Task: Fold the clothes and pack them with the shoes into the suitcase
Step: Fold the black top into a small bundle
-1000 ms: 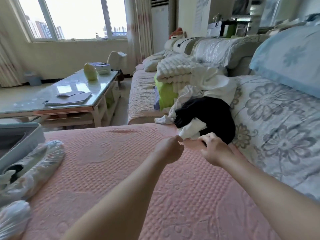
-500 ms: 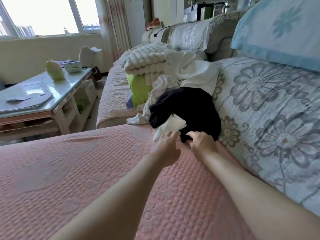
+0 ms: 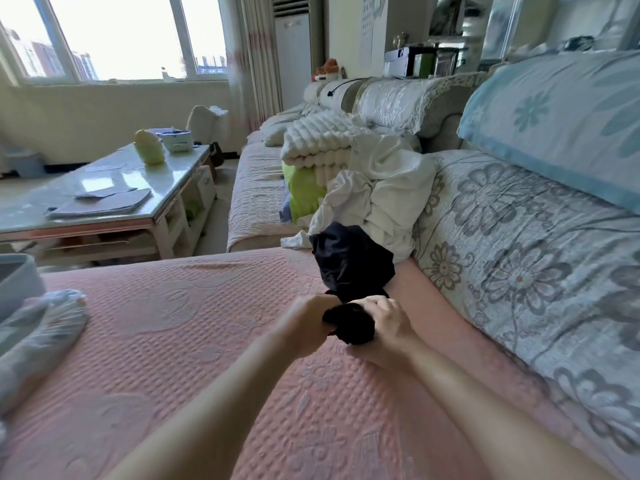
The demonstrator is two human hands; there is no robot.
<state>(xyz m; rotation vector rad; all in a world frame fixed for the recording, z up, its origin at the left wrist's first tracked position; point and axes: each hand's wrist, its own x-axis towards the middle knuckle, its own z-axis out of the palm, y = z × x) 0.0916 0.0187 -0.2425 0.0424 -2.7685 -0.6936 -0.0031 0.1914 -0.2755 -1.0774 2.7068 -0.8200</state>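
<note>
On the pink textured sofa seat [image 3: 173,341], which fills the lower half of the view, two bare forearms are extended toward the backrest corner. The seat is bordered on the right by a backrest covered in grey floral fabric [image 3: 519,254], against which a pale blue pillow [image 3: 561,116] is leaned. A glass-topped coffee table [image 3: 104,188] is seen to the left beyond the seat, with papers and a yellow-green object [image 3: 149,147] on it. A heap of crumpled white clothes [image 3: 381,188] is piled in the corner where seat and backrest meet, with a folded white quilted blanket [image 3: 318,140] behind it. A plastic-wrapped bundle [image 3: 45,327] is laid at the left edge of the seat; its contents cannot be made out. Just above it, only a grey-blue corner of the suitcase [image 3: 17,282] is shown.

The black garment [image 3: 349,261] is drawn out from the foot of the white heap toward the viewer. It is dark, matt and unfolded, with its far part loosely crumpled against the white clothes and its near end gathered into a tight bunch. That bunch is held between both hands just above the seat. The left hand [image 3: 308,323] is closed on the bunch from the left, its fingers curled in and mostly hidden. The right hand [image 3: 384,327] is clamped over it from the right, fingers together and curled around the cloth.
</note>
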